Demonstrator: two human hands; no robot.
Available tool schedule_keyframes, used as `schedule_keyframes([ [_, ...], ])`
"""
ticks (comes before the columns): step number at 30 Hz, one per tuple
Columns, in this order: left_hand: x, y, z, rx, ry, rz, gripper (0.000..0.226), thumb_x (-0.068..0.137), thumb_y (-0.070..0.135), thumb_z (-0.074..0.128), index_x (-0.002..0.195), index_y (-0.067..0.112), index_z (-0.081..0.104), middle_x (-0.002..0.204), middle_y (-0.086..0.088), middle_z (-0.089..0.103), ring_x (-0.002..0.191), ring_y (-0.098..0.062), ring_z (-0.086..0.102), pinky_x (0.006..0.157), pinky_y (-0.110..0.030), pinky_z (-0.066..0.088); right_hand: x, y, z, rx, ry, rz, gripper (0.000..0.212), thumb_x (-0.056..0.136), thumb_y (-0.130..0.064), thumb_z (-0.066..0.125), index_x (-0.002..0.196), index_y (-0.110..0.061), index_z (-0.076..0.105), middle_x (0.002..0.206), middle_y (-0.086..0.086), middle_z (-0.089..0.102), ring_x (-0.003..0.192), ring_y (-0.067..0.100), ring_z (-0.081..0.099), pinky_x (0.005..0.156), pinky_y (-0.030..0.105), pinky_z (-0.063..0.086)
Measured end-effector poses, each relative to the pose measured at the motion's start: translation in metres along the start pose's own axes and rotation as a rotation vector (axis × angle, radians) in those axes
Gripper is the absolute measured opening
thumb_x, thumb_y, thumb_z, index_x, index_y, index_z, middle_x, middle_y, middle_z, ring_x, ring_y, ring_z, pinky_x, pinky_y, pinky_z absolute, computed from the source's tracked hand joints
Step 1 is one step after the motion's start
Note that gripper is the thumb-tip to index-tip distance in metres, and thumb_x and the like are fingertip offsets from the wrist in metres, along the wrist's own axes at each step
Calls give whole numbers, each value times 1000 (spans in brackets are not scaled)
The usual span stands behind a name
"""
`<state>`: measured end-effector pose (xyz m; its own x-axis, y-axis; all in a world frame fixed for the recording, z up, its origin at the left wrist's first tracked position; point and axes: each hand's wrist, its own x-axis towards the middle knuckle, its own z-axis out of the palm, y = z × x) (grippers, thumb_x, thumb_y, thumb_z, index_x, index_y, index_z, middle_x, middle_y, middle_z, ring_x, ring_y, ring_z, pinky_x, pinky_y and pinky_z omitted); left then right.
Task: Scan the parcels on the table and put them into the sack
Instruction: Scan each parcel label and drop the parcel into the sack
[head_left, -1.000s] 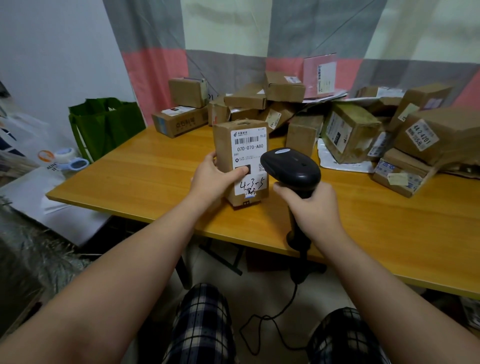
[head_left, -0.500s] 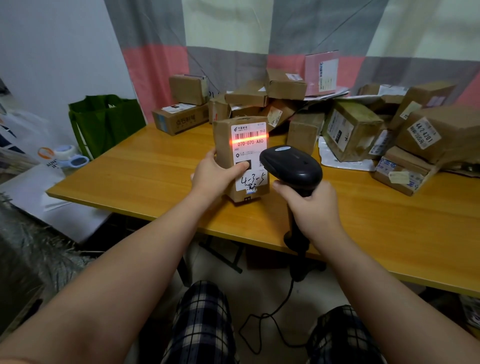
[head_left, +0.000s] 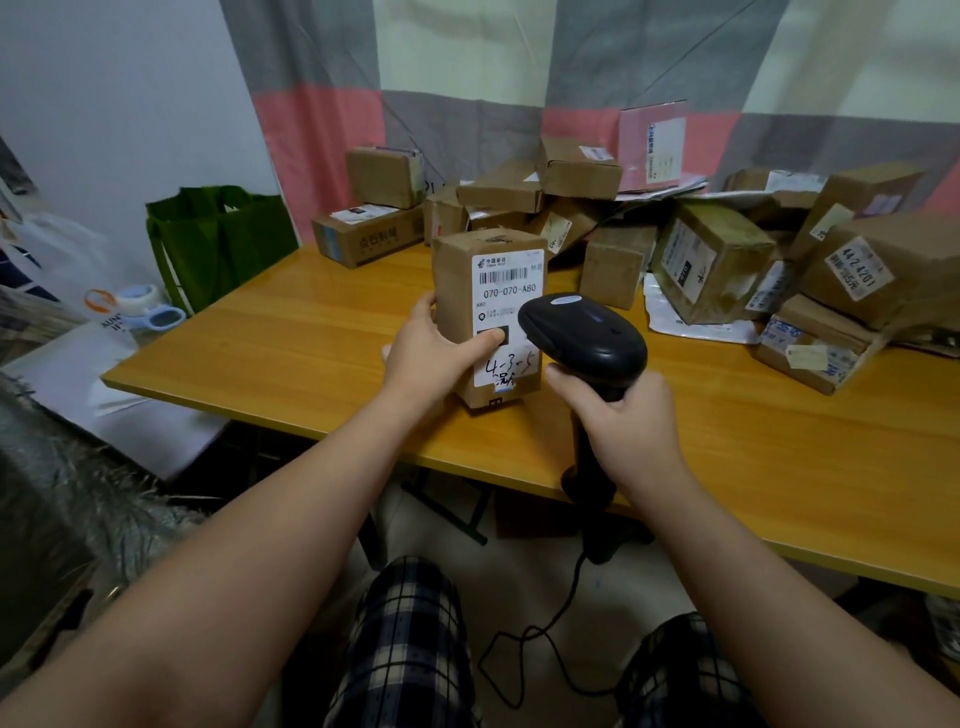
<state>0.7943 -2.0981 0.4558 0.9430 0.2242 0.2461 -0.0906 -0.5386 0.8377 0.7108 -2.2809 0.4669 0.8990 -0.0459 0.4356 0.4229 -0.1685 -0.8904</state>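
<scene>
- My left hand (head_left: 431, 353) holds the parcel (head_left: 457, 291) upright near the front edge of the tabletop (head_left: 311, 332). The thumb is pressed across the lower part of its white label (head_left: 506, 291) and the fingers curl round the left side.
- My right hand (head_left: 631, 421) is wrapped tight round the handle of the black scanner (head_left: 582, 332). Its head sits just beside the parcel's lower right and points at the label.
- Half a second ago a red scan line glowed across the barcode. That line is gone now and the label reads plain.
- Otherwise I see little change: parcel, scanner and both hands sit about where they were.
- The other parcels (head_left: 711, 254) are heaped along the back edge and out toward the right edge.
- The green sack (head_left: 223, 234) stands off the back left corner of the tabletop with its mouth open, well apart from the held parcel.
- The scanner's cable (head_left: 545, 623) trails down to the floor between my knees.
</scene>
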Motion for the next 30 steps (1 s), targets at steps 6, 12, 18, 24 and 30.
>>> schedule_keyframes([
  [6,-79,-34,-54,-91,143,-49,99,48,70,72,134,37,34,116,25,51,117,-5,51,106,-46,39,-27,-6,44,170,-237,-2,30,80,-8,75,85,-36,67,86,-26,71,85,-8,66,68,7,48],
  [12,-170,-87,-146,-131,541,-191,93,52,57,78,131,31,39,122,16,57,109,5,54,100,-34,47,-70,-21,136,250,-516,16,25,79,-10,77,84,-33,70,86,-22,73,85,-5,67,69,9,48],
  [18,-245,-151,-225,95,688,-402,91,59,51,83,133,30,35,121,17,53,119,-7,51,107,-47,37,-112,-5,225,272,-692,231,36,74,-19,82,106,-30,69,107,-7,71,101,5,65,86,24,51],
  [24,-266,-224,-254,281,590,-643,95,62,52,83,138,19,35,135,-1,54,124,-21,51,108,-50,35,-129,53,277,-51,-808,459,36,68,-29,87,87,-46,61,149,2,32,135,22,38,110,46,36],
  [30,-248,-263,-245,348,378,-734,92,63,59,78,137,21,38,132,-1,55,120,-23,52,96,-37,36,-141,85,303,-93,-859,667,42,75,-8,79,109,-19,57,104,6,66,90,22,64,71,33,54],
])
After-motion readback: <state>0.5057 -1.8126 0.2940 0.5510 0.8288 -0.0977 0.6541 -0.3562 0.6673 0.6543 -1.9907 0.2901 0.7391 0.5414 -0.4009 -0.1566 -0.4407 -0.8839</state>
